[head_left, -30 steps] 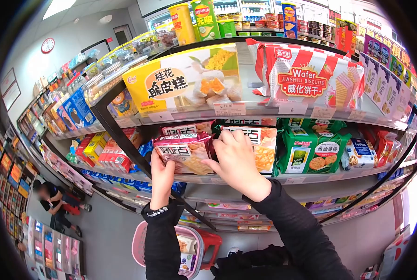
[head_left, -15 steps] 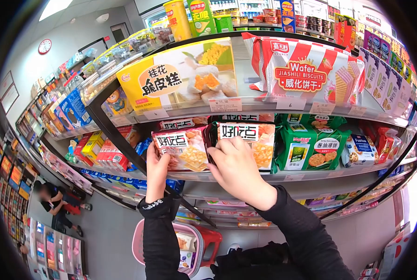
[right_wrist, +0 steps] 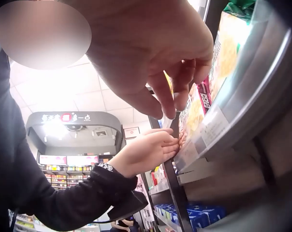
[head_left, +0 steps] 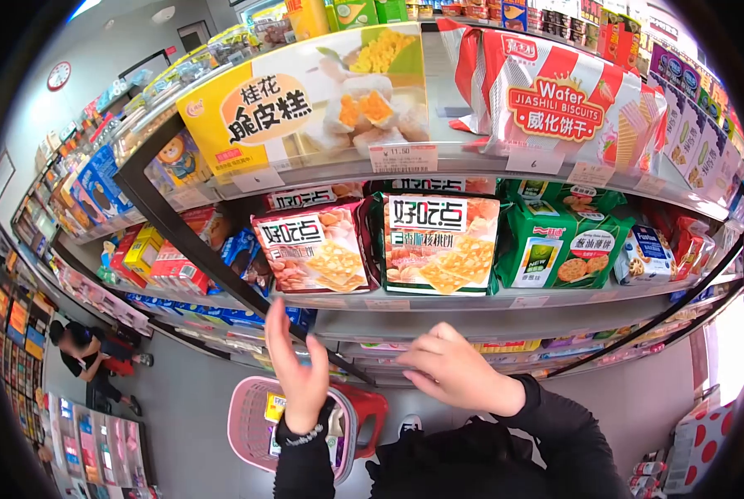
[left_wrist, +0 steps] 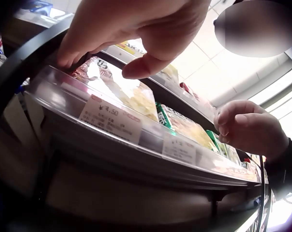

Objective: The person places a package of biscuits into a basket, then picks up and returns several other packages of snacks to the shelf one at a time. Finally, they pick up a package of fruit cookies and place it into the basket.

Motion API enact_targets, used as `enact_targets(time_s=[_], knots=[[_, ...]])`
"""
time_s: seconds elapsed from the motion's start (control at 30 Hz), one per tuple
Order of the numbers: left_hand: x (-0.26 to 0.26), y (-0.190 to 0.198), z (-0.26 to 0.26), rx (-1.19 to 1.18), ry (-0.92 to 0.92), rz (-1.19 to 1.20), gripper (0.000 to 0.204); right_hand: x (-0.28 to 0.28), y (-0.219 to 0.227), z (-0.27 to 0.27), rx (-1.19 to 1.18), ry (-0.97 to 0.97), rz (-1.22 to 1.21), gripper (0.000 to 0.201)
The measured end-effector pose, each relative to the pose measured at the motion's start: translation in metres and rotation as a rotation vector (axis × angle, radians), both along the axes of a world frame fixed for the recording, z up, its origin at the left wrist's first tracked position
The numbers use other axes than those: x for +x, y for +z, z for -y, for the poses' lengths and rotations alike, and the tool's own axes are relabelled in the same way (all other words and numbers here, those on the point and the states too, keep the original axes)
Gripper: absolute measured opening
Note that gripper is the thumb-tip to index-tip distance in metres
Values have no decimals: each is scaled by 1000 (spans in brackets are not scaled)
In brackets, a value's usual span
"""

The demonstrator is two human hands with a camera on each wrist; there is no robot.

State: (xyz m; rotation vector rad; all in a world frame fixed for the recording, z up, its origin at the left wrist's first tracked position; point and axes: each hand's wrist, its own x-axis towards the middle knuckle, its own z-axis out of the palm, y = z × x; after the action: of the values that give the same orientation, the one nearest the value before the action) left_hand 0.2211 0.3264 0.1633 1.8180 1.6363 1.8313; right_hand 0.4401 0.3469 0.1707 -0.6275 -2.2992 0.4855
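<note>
A dark red biscuit pack stands upright on the middle shelf in the head view. Beside it on the right is an orange-brown biscuit pack, also facing forward. Just below the red pack, in front of the shelf edge, is my left hand, empty, with fingers extended and thumb spread. My right hand hovers lower than the orange-brown pack, holding nothing, its fingers loosely bent. The left wrist view shows my left hand near the price-tag strip, overlapping the red pack there.
Green biscuit packs stand to the right on the same shelf. Above sit a yellow cake box and a red-white wafer bag. A black shelf post slants down on the left. Below, a pink basket holds several packages.
The red pack was tilted in my hands, then stood upright in line with its neighbour. Both hands have let go and drawn back down from the shelf.
</note>
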Motion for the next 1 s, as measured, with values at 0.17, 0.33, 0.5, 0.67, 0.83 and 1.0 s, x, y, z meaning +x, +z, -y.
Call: enact_targets(time_s=[0.17,0.33,0.5,0.67,0.83,1.0], knots=[[4,-57,42,-314,-248,92,24,20,-50,11,-217,102,164,24],[3,-109,58,-704,-481,-48,23,23,-80,32,-711,42,342,32],[2,-134,61,-938,-753,-286,32,12,-96,58,-884,-73,430,37],[7,-158,73,-902,-747,-315,31,13,-120,82,-866,-88,393,38],[13,-161,95,-853,-690,-291,31,19,-121,102,-858,-124,382,37],[28,-161,131,-797,-629,-303,29,34,-106,127,-762,-89,372,36]])
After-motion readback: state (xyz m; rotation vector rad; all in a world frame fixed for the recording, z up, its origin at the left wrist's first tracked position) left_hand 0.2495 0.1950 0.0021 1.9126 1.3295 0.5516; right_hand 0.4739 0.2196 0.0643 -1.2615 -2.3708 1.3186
